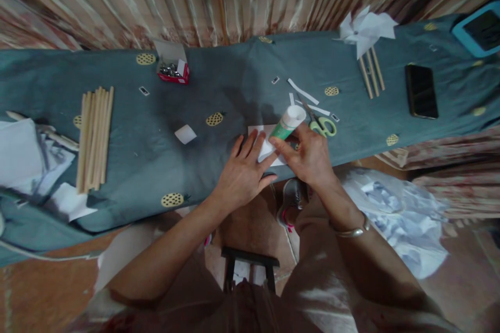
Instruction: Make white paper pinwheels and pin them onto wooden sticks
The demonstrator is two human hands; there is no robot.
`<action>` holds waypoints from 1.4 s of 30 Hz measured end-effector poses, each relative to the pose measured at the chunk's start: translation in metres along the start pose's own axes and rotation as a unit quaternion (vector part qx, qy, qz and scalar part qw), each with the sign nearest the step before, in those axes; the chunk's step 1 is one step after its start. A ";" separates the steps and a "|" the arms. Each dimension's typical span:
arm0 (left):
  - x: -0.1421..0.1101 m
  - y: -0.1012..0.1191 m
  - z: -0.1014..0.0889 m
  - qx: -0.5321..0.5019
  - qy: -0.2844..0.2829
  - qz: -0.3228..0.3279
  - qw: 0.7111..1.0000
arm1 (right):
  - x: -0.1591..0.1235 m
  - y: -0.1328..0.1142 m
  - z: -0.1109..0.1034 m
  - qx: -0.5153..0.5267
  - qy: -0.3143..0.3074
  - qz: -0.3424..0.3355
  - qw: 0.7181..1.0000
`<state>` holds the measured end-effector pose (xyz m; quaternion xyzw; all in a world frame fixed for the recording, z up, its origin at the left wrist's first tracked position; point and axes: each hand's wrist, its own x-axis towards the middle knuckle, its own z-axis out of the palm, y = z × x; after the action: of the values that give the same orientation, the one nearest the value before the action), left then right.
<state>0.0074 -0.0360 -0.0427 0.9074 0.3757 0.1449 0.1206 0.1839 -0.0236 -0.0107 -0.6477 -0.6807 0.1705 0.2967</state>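
My right hand (308, 155) is wrapped round a green and white glue stick (285, 127), which it holds tilted with its lower end down at a piece of white paper (266, 152). My left hand (244, 171) lies with fingers spread, its fingertips pressing on that paper near the table's front edge. Just past my right hand lie scissors (325, 124) with light green handles. Narrow white paper strips (303, 92) are scattered beside the blades. The glue stick's lower tip is hidden by my fingers.
Wooden sticks (94, 138) and paper sheets (21, 156) lie at the left. A red box (174, 74) of metal pieces stands at the back. Far right are a white paper pinwheel (367, 31), a phone (422, 91) and a blue-framed device (480, 28). A plastic bag (394, 213) sits below.
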 end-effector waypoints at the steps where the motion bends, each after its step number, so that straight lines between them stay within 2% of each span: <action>1: 0.000 0.000 0.000 -0.002 0.001 0.000 1.000 | 0.000 0.000 0.000 0.000 -0.002 -0.001 1.000; 30: 0.001 0.000 0.000 -0.018 -0.005 -0.003 1.000 | -0.007 -0.002 -0.007 0.013 -0.052 -0.024 0.998; 42: 0.000 0.000 0.000 -0.009 -0.012 -0.001 1.000 | -0.012 0.008 -0.006 0.010 -0.015 -0.029 0.999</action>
<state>0.0076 -0.0362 -0.0424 0.9073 0.3743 0.1375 0.1335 0.1939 -0.0358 -0.0136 -0.6219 -0.7021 0.1785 0.2974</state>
